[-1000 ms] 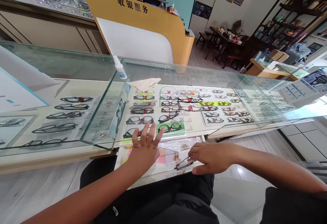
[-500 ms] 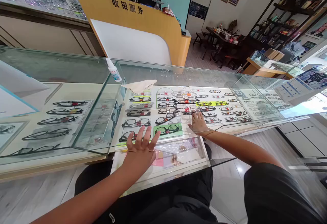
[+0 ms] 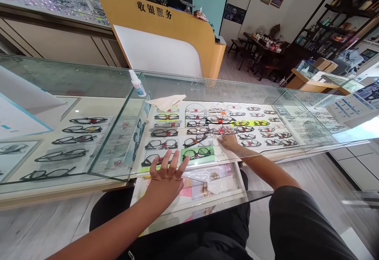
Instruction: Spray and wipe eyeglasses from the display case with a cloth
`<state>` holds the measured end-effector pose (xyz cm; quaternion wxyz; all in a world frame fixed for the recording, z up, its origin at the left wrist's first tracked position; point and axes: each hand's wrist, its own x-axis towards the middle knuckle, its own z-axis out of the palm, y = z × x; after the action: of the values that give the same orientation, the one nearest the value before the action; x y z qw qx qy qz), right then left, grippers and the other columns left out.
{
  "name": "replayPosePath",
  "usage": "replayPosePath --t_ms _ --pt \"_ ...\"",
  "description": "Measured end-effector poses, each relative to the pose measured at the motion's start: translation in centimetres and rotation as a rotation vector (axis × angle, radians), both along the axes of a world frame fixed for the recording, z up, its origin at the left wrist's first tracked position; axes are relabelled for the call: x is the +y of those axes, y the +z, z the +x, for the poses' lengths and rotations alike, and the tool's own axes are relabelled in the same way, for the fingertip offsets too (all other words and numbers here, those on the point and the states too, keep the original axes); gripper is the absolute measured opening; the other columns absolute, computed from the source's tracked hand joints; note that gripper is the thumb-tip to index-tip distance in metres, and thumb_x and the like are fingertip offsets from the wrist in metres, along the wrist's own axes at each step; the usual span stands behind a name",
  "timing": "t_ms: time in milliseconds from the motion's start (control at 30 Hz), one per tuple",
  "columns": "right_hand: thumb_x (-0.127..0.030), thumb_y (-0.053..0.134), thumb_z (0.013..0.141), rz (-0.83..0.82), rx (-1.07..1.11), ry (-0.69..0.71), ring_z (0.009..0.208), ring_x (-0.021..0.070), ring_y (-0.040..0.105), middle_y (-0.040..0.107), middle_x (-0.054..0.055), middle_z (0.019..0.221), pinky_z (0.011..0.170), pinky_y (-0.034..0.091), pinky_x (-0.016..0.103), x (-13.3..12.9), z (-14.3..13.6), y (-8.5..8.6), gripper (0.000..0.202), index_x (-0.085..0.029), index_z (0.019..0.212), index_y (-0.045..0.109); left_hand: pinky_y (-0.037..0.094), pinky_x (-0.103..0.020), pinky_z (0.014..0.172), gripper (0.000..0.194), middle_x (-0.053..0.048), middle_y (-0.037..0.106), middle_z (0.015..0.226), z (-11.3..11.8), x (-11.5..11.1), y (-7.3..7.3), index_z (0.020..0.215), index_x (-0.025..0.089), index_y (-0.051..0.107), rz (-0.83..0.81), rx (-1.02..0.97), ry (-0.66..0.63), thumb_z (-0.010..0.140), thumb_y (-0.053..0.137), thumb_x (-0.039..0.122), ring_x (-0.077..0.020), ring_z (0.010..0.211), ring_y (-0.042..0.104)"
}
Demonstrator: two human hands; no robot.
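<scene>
My left hand (image 3: 166,171) rests at the near edge of the glass display case with its fingers spread and nothing in it. Near its fingertips, a pair of black-framed eyeglasses (image 3: 197,154) lies on a green card. My right hand (image 3: 229,142) is inside the case, under the glass top, its fingers curled at a pair of eyeglasses (image 3: 220,130) with a red tag; the fingertips are partly hidden. More rows of eyeglasses (image 3: 164,132) lie around both hands. Below the glass, an open drawer (image 3: 241,179) holds papers and plastic packets.
A white spray bottle (image 3: 137,84) and a beige cloth (image 3: 167,102) are on the glass top. Glass partitions (image 3: 115,121) divide the case. A white folded stand (image 3: 23,102) is at the left, a calendar (image 3: 348,108) at the right. Beyond is a wooden cashier counter (image 3: 168,27).
The view has shifted slightly. My right hand has drawn a little toward the left and nearer me, its fingers more curled. My left hand stays spread at the case edge.
</scene>
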<state>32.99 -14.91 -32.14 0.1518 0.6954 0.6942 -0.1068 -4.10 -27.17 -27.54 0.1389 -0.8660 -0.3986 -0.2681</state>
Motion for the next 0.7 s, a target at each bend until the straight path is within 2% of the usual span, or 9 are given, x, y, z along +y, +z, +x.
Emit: replayPosePath --t_ms 167,267,367,433,467,533,600,633,700 --pt "-0.053 0.039 0.111 -0.014 0.009 0.030 0.171 0.0399 0.031 0.052 0.021 0.173 0.140 0.011 0.062 -0.9 -1.3 2.8 0.071 -0.013 0.169 0.050 0.011 -0.064 0.133 0.112 -0.021 0.056 0.162 -0.1 0.0 -0.2 0.182 0.029 0.011 -0.028 -0.022 -0.009 0.089 0.074 0.026 -0.0413 0.164 0.032" --pt "-0.044 0.041 0.112 -0.028 0.011 0.068 0.171 0.0433 0.030 0.048 0.025 0.175 0.138 0.014 0.067 -2.5 -3.3 4.8 0.069 -0.008 0.171 0.044 0.010 -0.064 0.133 0.114 -0.021 0.058 0.161 -0.1 0.0 -0.2 0.182 0.028 0.011 -0.037 -0.026 -0.012 0.088 0.076 0.027 -0.0411 0.164 0.032" --pt "-0.034 0.044 0.111 -0.103 0.031 0.155 0.172 0.0445 0.028 0.031 0.028 0.182 0.137 0.024 0.065 -5.6 -5.9 6.8 0.065 -0.001 0.167 0.047 0.011 -0.065 0.133 0.114 -0.022 0.057 0.161 -0.1 0.0 -0.1 0.182 0.028 0.011 -0.035 -0.022 -0.012 0.089 0.076 0.027 -0.0416 0.163 0.032" --pt "-0.037 0.055 0.108 -0.221 0.078 0.279 0.169 0.0417 0.035 0.034 0.023 0.182 0.132 0.038 0.055 -8.6 -7.7 8.7 0.059 -0.008 0.159 0.060 0.011 -0.066 0.133 0.114 -0.023 0.056 0.162 -0.1 -0.1 -0.1 0.182 0.027 0.009 -0.033 -0.014 -0.010 0.090 0.075 0.027 -0.0423 0.163 0.033" --pt "-0.040 0.060 0.106 -0.290 0.105 0.345 0.164 0.0389 0.046 0.047 0.021 0.177 0.127 0.046 0.050 -10.2 -8.4 10.0 0.054 -0.013 0.152 0.068 0.011 -0.066 0.133 0.114 -0.023 0.055 0.162 -0.1 -0.1 -0.1 0.182 0.026 0.008 -0.035 -0.010 -0.009 0.090 0.075 0.028 -0.0429 0.162 0.034" --pt "-0.042 0.068 0.102 -0.429 0.140 0.454 0.132 0.0347 0.075 0.077 0.017 0.145 0.106 0.060 0.043 -13.3 -9.6 13.5 0.036 -0.019 0.126 0.083 0.011 -0.067 0.133 0.113 -0.024 0.054 0.164 -0.2 -0.1 -0.1 0.182 0.025 0.009 -0.047 -0.007 -0.010 0.091 0.076 0.030 -0.0440 0.162 0.035" --pt "-0.044 0.059 0.108 -0.538 0.186 0.628 0.102 0.0321 0.082 0.086 0.015 0.111 0.086 0.061 0.042 -15.2 -9.9 18.0 0.037 -0.019 0.105 0.085 0.010 -0.067 0.133 0.112 -0.024 0.053 0.165 -0.2 -0.2 -0.1 0.182 0.026 0.012 -0.060 -0.006 -0.010 0.090 0.076 0.030 -0.0445 0.161 0.037" --pt "-0.043 0.054 0.111 -0.501 0.236 0.682 0.095 0.0294 0.081 0.086 0.012 0.103 0.082 0.060 0.040 -15.4 -9.8 20.2 0.039 -0.021 0.101 0.084 0.010 -0.067 0.133 0.112 -0.024 0.053 0.165 -0.2 -0.2 -0.1 0.182 0.026 0.013 -0.064 -0.006 -0.010 0.090 0.076 0.029 -0.0445 0.161 0.038" --pt "-0.035 0.049 0.114 -0.248 0.366 0.627 0.096 0.0245 0.079 0.085 0.008 0.111 0.085 0.059 0.038 -14.2 -9.1 24.1 0.034 -0.025 0.111 0.082 0.009 -0.067 0.133 0.111 -0.023 0.052 0.167 -0.2 -0.1 -0.1 0.181 0.027 0.017 -0.070 -0.001 -0.010 0.088 0.077 0.027 -0.0448 0.160 0.039"
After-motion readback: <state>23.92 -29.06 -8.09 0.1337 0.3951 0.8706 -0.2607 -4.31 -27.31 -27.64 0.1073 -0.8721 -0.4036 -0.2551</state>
